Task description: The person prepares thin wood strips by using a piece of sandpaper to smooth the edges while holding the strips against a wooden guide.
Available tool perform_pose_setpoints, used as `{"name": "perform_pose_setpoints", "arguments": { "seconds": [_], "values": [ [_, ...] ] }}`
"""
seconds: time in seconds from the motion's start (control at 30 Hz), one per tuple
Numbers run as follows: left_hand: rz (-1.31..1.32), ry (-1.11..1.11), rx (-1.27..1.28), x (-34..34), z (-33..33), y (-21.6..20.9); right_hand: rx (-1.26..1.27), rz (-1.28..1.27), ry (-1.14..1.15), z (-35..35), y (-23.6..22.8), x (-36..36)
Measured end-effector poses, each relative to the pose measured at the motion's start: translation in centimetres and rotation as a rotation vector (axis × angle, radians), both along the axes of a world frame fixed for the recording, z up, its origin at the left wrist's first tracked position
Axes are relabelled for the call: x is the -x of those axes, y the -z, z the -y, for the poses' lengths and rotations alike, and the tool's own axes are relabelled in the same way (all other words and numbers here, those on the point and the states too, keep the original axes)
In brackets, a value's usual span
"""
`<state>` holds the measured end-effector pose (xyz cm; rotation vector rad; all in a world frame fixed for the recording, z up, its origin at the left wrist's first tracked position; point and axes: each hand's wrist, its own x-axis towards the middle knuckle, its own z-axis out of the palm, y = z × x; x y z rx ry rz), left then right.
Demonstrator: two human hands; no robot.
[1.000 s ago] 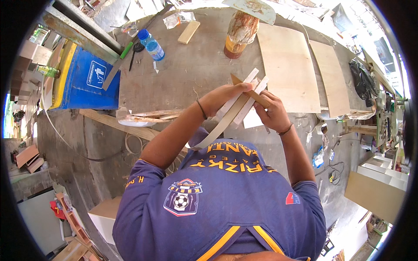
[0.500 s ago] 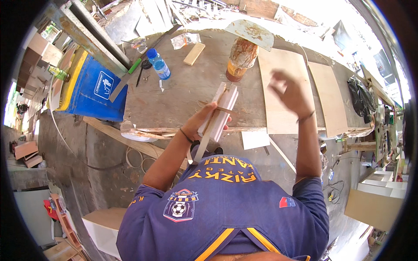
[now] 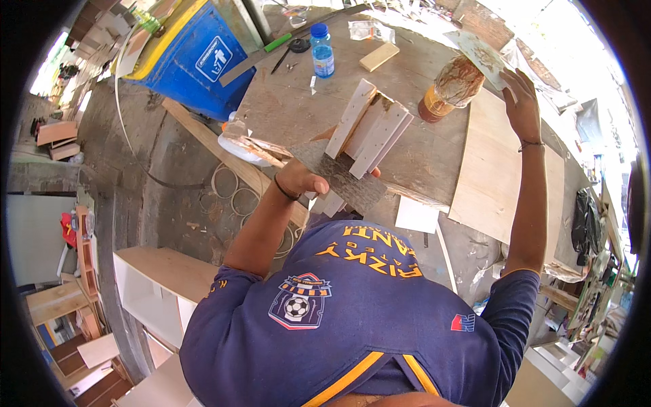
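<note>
My left hand (image 3: 303,180) grips a small wooden assembly in front of my chest. It has pale strips (image 3: 383,139) with small dots along them, and a flat grey-brown board (image 3: 347,180) crosses it. Some of the fingers are hidden behind it. My right hand (image 3: 522,102) is raised at the far right, fingers stretched out, at the edge of a thin stained plate (image 3: 483,57). Whether the fingertips touch the plate I cannot tell. Beneath that plate stands a smeared jar (image 3: 441,100) with brown and yellow contents.
On the worktable (image 3: 285,105) are a blue-capped bottle (image 3: 322,54), a small wood block (image 3: 380,57) and a tape measure (image 3: 298,45). Thin wooden panels (image 3: 491,146) lie at the right. A blue bin (image 3: 210,61) stands at the left. Wire loops (image 3: 244,200) lie on the floor.
My right hand has moved farther out to the plate over the jar. The assembly in my left hand has turned, showing its grey-brown board broadly. The whole view has shifted and tilted.
</note>
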<state>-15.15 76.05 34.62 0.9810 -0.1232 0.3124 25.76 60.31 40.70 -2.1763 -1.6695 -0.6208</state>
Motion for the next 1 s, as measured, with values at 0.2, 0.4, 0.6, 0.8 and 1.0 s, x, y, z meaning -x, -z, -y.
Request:
{"name": "perform_pose_setpoints", "arguments": {
  "seconds": [0.2, 0.4, 0.6, 0.8, 1.0],
  "values": [
    [-0.03, 0.006, 0.003, 0.5, -0.7, -0.2, -0.251, -0.2, 0.12, 0.0, -0.4, 0.9],
    [-0.07, -0.024, 0.002, 0.2, -0.6, 0.4, -0.354, -0.26, 0.125, -1.2, -1.1, 1.5],
    [-0.106, -0.021, -0.062, 0.1, -0.8, 1.1, -0.473, -0.416, 0.244, -2.2, -1.2, 2.2],
    [-0.128, -0.011, -0.057, 0.1, -0.7, 1.3, -0.585, -0.589, 0.352, -2.8, -1.5, 2.9],
    [-0.134, -0.003, -0.049, 0.1, -0.9, 1.2, -0.715, -0.646, 0.379, -3.3, 0.5, 0.8]
  ]
}}
